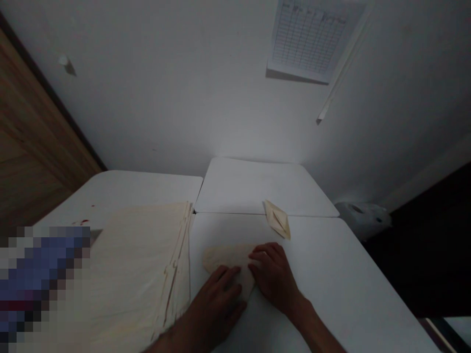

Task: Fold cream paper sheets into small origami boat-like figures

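Observation:
A thin cream sheet, folded over, lies on the white table under both of my hands. Its material, paper, cloth or pastry, I cannot tell. My left hand presses on its lower left part with bent fingers, the thumb near the sheet's lower tip. At the right end, my right hand grips the edge between thumb and curled fingers. Part of the sheet is hidden beneath the fingers. Beyond my right hand sits a small folded cream piece, pointed at both ends, with a slit-like fold in its middle.
To the left lies a stack of large cream sheets with uneven edges. The white table has seams between its panels. A pixelated blue patch covers the lower left. On the wall hangs a printed chart; a pale plastic bag stands behind right.

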`<state>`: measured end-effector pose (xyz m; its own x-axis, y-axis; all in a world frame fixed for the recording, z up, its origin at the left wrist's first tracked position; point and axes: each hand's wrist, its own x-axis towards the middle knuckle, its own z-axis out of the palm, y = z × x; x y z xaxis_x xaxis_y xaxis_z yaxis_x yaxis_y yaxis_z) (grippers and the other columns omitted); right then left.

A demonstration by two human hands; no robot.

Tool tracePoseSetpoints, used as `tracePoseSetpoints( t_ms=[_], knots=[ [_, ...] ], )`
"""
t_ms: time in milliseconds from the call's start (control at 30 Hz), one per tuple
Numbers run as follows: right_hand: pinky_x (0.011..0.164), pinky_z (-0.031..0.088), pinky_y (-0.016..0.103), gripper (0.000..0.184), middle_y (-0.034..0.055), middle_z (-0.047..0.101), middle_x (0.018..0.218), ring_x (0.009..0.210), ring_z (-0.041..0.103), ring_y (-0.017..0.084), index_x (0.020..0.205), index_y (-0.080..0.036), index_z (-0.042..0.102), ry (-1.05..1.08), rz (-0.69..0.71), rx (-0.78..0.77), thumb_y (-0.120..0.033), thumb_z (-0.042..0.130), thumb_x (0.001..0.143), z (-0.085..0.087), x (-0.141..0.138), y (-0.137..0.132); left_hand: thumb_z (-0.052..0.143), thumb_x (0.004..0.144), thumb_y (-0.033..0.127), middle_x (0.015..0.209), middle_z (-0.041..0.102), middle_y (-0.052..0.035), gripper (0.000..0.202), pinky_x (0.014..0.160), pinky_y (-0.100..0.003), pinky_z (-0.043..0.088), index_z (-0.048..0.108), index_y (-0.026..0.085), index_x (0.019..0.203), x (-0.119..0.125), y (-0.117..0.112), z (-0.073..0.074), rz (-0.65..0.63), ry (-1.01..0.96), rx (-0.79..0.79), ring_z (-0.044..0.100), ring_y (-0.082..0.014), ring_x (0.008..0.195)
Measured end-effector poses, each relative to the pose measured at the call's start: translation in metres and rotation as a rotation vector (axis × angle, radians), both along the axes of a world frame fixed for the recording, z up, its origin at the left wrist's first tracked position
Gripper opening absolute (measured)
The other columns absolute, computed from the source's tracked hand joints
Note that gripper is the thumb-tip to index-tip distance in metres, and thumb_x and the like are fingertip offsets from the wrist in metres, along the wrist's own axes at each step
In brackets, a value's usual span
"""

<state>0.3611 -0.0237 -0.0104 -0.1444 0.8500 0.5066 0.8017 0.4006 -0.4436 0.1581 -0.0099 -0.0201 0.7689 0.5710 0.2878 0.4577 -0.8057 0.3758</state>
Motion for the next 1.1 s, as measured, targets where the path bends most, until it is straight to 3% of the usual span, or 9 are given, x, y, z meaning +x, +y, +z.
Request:
tracePoseSetpoints(
  t_ms=[133, 367, 600, 800, 967, 1100],
  knots=[
    [0.083, 0.041, 0.035, 0.015, 0.0037, 0.061, 0.093, 0.091, 0.051, 0.019, 0.085, -0.021, 0.060, -0.132, 0.157, 0.006, -0.009, 0.052, 0.086, 0.005, 0.007, -0.019, 0.057, 0.084, 0.015, 0.133, 0.049, -0.0113, 0.006, 0.096, -0.052, 0.045, 0.057, 0.019, 0.088, 0.000, 0.000, 0.003, -0.008, 0.023, -0.017, 0.044, -0.0321, 0.121],
    [0.082, 0.040, 0.036, 0.012, 0.0047, 0.060, 0.098, 0.091, 0.050, 0.020, 0.088, -0.021, 0.061, -0.228, 0.277, -0.129, -0.014, 0.051, 0.086, 0.006, 0.004, -0.039, 0.047, 0.084, 0.005, 0.133, 0.050, -0.0129, 0.016, 0.098, -0.052, 0.043, 0.056, 0.018, 0.088, 0.000, 0.000, 0.013, -0.021, 0.045, -0.064, 0.045, -0.0299, 0.121],
    [0.090, 0.038, 0.039, 0.022, 0.0047, 0.058, 0.111, 0.100, 0.049, 0.022, 0.104, -0.023, 0.061, -0.278, 0.322, -0.216, -0.017, 0.055, 0.083, 0.010, 0.005, -0.051, 0.047, 0.082, 0.002, 0.138, 0.045, -0.0102, 0.020, 0.099, -0.050, 0.043, 0.056, 0.019, 0.089, -0.003, 0.000, 0.009, -0.016, 0.030, -0.107, 0.041, -0.0291, 0.124],
    [0.094, 0.037, 0.036, 0.031, 0.0033, 0.055, 0.116, 0.108, 0.045, 0.021, 0.114, -0.030, 0.061, -0.227, 0.308, -0.361, -0.018, 0.055, 0.086, 0.027, 0.002, -0.056, 0.052, 0.078, 0.004, 0.136, 0.046, -0.0101, 0.021, 0.100, -0.050, 0.041, 0.055, 0.019, 0.093, -0.003, -0.001, 0.009, -0.025, 0.004, -0.116, 0.038, -0.0296, 0.127],
    [0.093, 0.038, 0.039, 0.038, 0.0045, 0.052, 0.117, 0.108, 0.044, 0.023, 0.117, -0.033, 0.060, -0.192, 0.301, -0.358, -0.015, 0.053, 0.085, 0.027, 0.003, -0.056, 0.055, 0.079, 0.010, 0.140, 0.042, -0.0088, 0.025, 0.102, -0.050, 0.040, 0.054, 0.021, 0.101, -0.006, -0.001, 0.001, -0.013, -0.056, -0.104, 0.036, -0.0299, 0.129],
    [0.092, 0.038, 0.040, 0.044, 0.0039, 0.052, 0.115, 0.105, 0.044, 0.023, 0.119, -0.035, 0.058, -0.175, 0.319, -0.341, -0.013, 0.055, 0.081, 0.024, 0.005, -0.054, 0.056, 0.079, 0.011, 0.141, 0.041, -0.0067, 0.020, 0.101, -0.048, 0.042, 0.055, 0.022, 0.096, -0.005, 0.001, 0.004, -0.006, -0.045, -0.143, 0.037, -0.0287, 0.128]
  ],
)
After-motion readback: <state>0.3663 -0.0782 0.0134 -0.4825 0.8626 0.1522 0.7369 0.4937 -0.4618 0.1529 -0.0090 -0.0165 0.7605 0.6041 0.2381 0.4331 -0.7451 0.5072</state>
